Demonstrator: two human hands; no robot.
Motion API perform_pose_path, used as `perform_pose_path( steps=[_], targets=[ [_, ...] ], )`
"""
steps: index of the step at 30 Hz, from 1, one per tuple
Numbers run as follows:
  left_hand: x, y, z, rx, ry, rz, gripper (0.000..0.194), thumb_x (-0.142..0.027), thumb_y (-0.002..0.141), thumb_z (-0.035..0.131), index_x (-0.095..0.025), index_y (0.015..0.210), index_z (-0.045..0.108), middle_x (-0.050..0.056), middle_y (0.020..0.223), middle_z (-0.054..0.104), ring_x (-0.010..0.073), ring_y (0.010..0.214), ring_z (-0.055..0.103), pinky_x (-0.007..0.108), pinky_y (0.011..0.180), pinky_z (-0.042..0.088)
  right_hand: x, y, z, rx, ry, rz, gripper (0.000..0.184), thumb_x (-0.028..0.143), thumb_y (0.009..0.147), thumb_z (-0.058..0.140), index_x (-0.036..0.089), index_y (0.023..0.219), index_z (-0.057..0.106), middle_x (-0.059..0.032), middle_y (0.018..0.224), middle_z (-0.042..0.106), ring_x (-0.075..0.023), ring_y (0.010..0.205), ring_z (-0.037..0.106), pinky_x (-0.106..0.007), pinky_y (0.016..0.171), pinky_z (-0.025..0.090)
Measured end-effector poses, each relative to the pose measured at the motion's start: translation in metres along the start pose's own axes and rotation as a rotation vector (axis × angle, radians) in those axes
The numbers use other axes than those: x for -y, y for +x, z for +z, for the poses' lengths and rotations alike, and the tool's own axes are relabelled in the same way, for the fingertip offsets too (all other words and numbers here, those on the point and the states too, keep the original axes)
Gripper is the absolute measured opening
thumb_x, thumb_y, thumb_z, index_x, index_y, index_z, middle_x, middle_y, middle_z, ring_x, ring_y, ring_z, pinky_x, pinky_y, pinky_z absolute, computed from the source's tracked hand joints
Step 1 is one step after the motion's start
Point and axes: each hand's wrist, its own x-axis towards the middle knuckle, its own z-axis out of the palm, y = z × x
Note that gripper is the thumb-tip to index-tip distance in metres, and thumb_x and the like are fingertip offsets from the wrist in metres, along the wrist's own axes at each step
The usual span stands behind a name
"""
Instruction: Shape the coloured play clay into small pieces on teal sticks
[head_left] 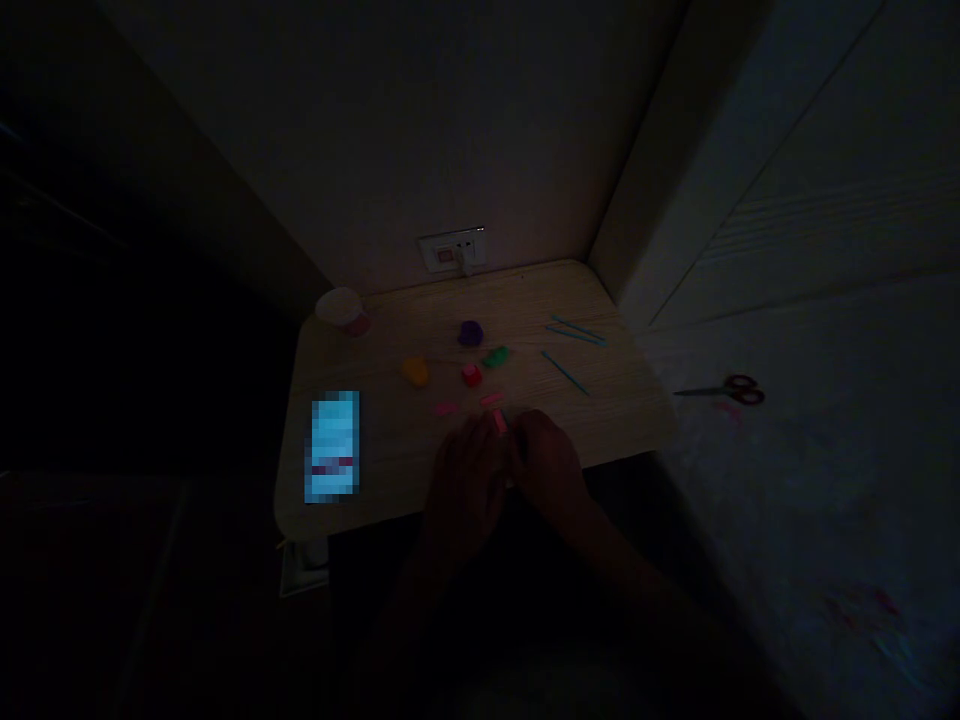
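Note:
At the table's near edge, my left hand [469, 472] has its fingers close together, with the fingertips at a small pink strip of what looks like modelling clay [500, 422]. Just right of it, my right hand [546, 455] is closed in a pinch; darkness hides what is in its fingers. Two thin pink pieces [447, 409] lie just beyond my hands. Farther back are a red lump with a pink top [471, 375], a green lump [496, 357], a yellow lump [415, 372] and a purple lump [471, 333].
A lit, blurred phone screen [332, 446] lies at left on the wooden table [390, 480]. Behind it stands a pale cup [343, 310]. Thin blue sticks [576, 332] are at right. Scissors [731, 390] lie on a pale surface beyond. A wall socket [453, 250] holds a plug.

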Motion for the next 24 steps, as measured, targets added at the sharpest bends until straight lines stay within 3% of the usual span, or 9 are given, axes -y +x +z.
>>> perform_pose_path(
  steps=[16,24],
  targets=[
    [-0.0016,0.0035,-0.0025,-0.003,-0.009,0.022,0.061,-0.017,0.099,0.047,-0.014,0.159,0.036,0.016,0.164,0.043,0.0323,0.156,0.034,0.059,0.125,0.032,0.0037,0.0019,0.0028,0.006,0.015,-0.039,0.017,0.017,0.098,0.048,0.016,0.092,0.064,-0.0111,0.093,0.069,-0.0221,0.083,0.062,-0.031,0.072,0.043],
    [-0.0006,0.0021,-0.0002,-0.017,0.001,0.022,0.061,-0.017,0.099,0.046,-0.014,0.159,0.036,0.015,0.165,0.042,0.0316,0.157,0.034,0.059,0.125,0.032,0.0049,0.0040,-0.0004,-0.014,-0.035,0.007,0.017,0.015,0.098,0.049,0.016,0.091,0.064,-0.0108,0.090,0.069,-0.0212,0.078,0.062,-0.030,0.069,0.042]
  ],
)
